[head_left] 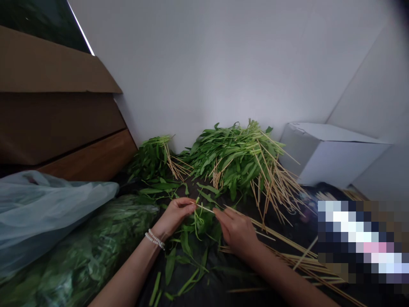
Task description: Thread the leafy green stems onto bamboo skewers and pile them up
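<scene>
My left hand point(175, 215), with a pearl bracelet at the wrist, is closed in a pinch on green leafy stems point(200, 221) at the tip of a thin bamboo skewer point(205, 208). My right hand point(236, 230) is closed on the other part of that skewer, with the leaves hanging between the two hands over a dark surface. Behind them lies a big pile of skewered greens point(238, 160), sticks pointing toward me, and a smaller pile of skewered greens point(153, 157) to its left.
Loose bamboo skewers point(297, 256) lie on the right. A clear plastic bag of greens point(79, 251) fills the lower left. Brown cardboard boxes point(57, 111) stand at the left, a white box point(329, 153) at the right, a white wall behind. A blurred patch covers the right edge.
</scene>
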Demonstrator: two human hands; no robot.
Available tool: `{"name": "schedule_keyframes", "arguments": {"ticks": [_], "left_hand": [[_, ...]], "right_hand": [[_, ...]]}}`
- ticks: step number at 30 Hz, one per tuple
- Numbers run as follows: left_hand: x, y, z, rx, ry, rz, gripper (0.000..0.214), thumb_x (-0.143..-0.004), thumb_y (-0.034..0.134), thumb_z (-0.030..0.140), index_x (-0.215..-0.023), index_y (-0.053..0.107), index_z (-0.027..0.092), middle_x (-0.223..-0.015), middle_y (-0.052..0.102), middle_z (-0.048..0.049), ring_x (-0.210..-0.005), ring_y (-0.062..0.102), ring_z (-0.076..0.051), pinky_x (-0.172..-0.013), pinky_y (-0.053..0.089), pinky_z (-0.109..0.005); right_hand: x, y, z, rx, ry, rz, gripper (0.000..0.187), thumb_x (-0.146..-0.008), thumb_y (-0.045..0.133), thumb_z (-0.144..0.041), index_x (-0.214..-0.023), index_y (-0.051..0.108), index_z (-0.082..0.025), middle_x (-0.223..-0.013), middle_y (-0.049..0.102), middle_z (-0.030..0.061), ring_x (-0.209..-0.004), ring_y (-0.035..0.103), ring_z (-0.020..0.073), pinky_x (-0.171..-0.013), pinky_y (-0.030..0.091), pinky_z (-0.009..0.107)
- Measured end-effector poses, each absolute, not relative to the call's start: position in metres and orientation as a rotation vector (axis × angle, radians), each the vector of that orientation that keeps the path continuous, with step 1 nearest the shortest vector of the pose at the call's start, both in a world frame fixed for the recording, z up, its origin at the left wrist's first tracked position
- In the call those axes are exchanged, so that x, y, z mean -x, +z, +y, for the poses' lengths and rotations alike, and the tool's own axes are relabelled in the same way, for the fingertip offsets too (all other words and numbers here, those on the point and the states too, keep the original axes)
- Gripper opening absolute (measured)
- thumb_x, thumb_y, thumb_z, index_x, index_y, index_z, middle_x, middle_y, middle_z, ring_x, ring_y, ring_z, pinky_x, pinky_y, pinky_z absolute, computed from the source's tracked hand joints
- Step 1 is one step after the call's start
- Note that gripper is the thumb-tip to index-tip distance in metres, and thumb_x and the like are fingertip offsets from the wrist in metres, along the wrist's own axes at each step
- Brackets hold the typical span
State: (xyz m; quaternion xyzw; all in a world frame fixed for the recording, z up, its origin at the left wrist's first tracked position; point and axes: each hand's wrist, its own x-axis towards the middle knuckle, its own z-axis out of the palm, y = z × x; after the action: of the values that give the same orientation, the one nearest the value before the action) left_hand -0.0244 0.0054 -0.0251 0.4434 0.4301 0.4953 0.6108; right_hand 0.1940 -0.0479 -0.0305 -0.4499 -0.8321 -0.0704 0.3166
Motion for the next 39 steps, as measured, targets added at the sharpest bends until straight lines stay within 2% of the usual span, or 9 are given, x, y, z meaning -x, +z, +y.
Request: {"name": "schedule_keyframes", "arguments": {"ticks": [6, 11, 15, 18, 21, 26, 31, 36, 39], "left_hand": [[0.023, -0.026, 0.003, -1.137, 1.074, 0.944, 0.028, -0.054, 0.088, 0.033, -0.072, 0.075, 0.016, -0.066, 0.068, 0.0000, -0.060, 0.054, -0.008, -0.060, 0.042, -0.018], [0.042, -0.013, 0.010, -1.114, 1.182, 1.008, 0.042, -0.059, 0.083, 0.047, -0.083, 0.075, 0.014, -0.074, 0.070, -0.0036, -0.064, 0.056, -0.010, -0.063, 0.043, -0.020], [0.060, -0.006, 0.020, -1.119, 1.310, 1.249, 0.044, -0.061, 0.078, 0.055, -0.073, 0.071, 0.013, -0.066, 0.065, -0.0017, -0.060, 0.052, -0.009, -0.056, 0.039, -0.019], [0.069, -0.009, 0.025, -1.314, 1.230, 1.420, 0.045, -0.063, 0.074, 0.058, -0.069, 0.068, 0.013, -0.061, 0.061, -0.0001, -0.056, 0.049, -0.010, -0.053, 0.036, -0.021], [0.071, -0.013, 0.026, -1.494, 1.085, 1.462, 0.044, -0.067, 0.068, 0.059, -0.067, 0.065, 0.015, -0.056, 0.057, 0.0018, -0.053, 0.047, -0.011, -0.052, 0.034, -0.022], [0.073, -0.013, 0.025, -1.629, 0.893, 1.386, 0.038, -0.067, 0.069, 0.053, -0.067, 0.063, 0.016, -0.059, 0.057, 0.0022, -0.054, 0.048, -0.011, -0.052, 0.035, -0.023], [0.078, -0.021, 0.030, -1.617, 0.982, 1.388, 0.034, -0.064, 0.070, 0.047, -0.076, 0.065, 0.016, -0.066, 0.063, -0.0003, -0.058, 0.054, -0.014, -0.055, 0.041, -0.025], [0.081, -0.027, 0.033, -1.669, 0.994, 1.450, 0.024, -0.063, 0.066, 0.033, -0.080, 0.066, 0.016, -0.074, 0.066, -0.0028, -0.068, 0.060, -0.017, -0.066, 0.047, -0.028], [0.085, -0.022, 0.033, -1.640, 1.188, 1.606, 0.030, -0.066, 0.061, 0.028, -0.093, 0.066, 0.016, -0.085, 0.066, -0.0045, -0.074, 0.061, -0.018, -0.069, 0.047, -0.028]], "right_hand": [[-0.192, -0.031, -0.048, 1.129, -0.186, -2.163, 0.031, -0.094, 0.040, -0.016, -0.114, 0.064, -0.018, -0.075, 0.064, 0.0025, -0.060, 0.059, 0.0150, -0.056, 0.037, 0.027], [-0.202, -0.023, -0.039, 1.093, -0.273, -1.985, 0.029, -0.096, 0.037, -0.013, -0.108, 0.063, -0.016, -0.078, 0.066, 0.0044, -0.069, 0.061, 0.0155, -0.065, 0.039, 0.027], [-0.213, -0.015, -0.033, 1.121, -0.312, -1.852, 0.028, -0.096, 0.033, -0.014, -0.100, 0.061, -0.016, -0.081, 0.066, 0.0062, -0.075, 0.060, 0.0185, -0.070, 0.039, 0.031], [-0.219, -0.014, -0.030, 1.146, -0.270, -1.815, 0.027, -0.095, 0.032, -0.019, -0.093, 0.059, -0.018, -0.081, 0.065, 0.0066, -0.075, 0.058, 0.0202, -0.071, 0.039, 0.034], [-0.223, -0.017, -0.028, 1.147, -0.195, -1.773, 0.021, -0.094, 0.039, -0.025, -0.090, 0.058, -0.019, -0.081, 0.063, 0.0056, -0.077, 0.057, 0.0209, -0.072, 0.039, 0.035], [-0.229, -0.022, -0.023, 1.154, -0.036, -1.545, 0.024, -0.096, 0.036, -0.027, -0.095, 0.059, -0.020, -0.085, 0.064, 0.0048, -0.081, 0.058, 0.0204, -0.075, 0.043, 0.035], [-0.233, -0.020, -0.022, 1.155, 0.048, -1.469, 0.024, -0.096, 0.038, -0.030, -0.099, 0.060, -0.021, -0.088, 0.065, 0.0051, -0.082, 0.059, 0.0209, -0.075, 0.045, 0.035], [-0.232, -0.017, -0.024, 1.204, -0.068, -1.646, 0.022, -0.096, 0.038, -0.027, -0.098, 0.059, -0.020, -0.085, 0.066, 0.0048, -0.078, 0.059, 0.0203, -0.075, 0.042, 0.035], [-0.228, -0.017, -0.025, 1.156, -0.187, -1.803, 0.024, -0.095, 0.035, -0.019, -0.099, 0.059, -0.018, -0.082, 0.066, 0.0059, -0.077, 0.059, 0.0204, -0.076, 0.040, 0.036]]}}
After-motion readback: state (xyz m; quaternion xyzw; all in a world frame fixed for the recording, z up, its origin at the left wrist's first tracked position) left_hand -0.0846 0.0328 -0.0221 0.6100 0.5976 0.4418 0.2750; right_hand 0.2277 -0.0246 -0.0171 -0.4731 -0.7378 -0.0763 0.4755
